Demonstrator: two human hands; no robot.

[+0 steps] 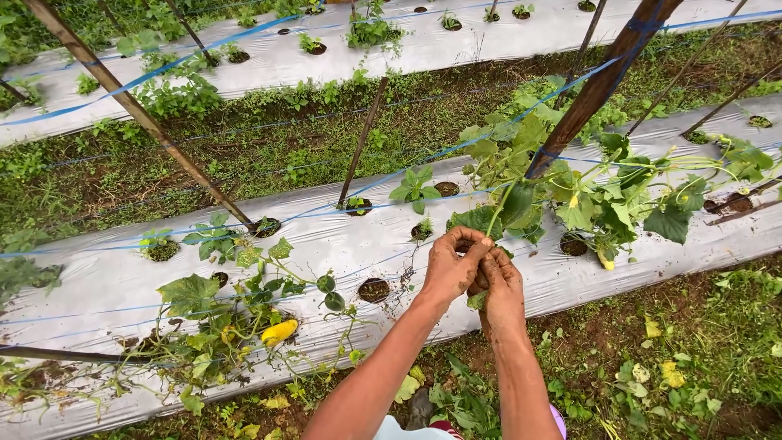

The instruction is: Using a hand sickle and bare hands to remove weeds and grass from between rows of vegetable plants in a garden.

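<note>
Left hand (450,269) and right hand (498,287), soil-stained, touching each other near centre, above the near edge of a silver plastic mulch sheet (106,285). Left fingers (468,241) curled narrow, pinching a thin green vine stem (498,208) rising toward a leafy vine (586,195) just right of and beyond the hands. Right fingers closed around the lower part of the same stem, a bit of leaf (476,301) showing beneath the palm. Brown slanted wooden stake (599,85) behind the vine, running up to the far right, crossed by blue twine (570,88). Second slanted stake (134,110) at far left, a thinner one (364,138) at centre. Round planting holes (374,289) in the mulch, the nearest just left of the hands. Wilting plant with a yellow fruit (279,331) at near left. Second mulch-covered bed (456,45) at the far side, weedy furrow (269,138) between the two beds. Yellowed fallen leaves (672,376) on the ground at near right.
</note>
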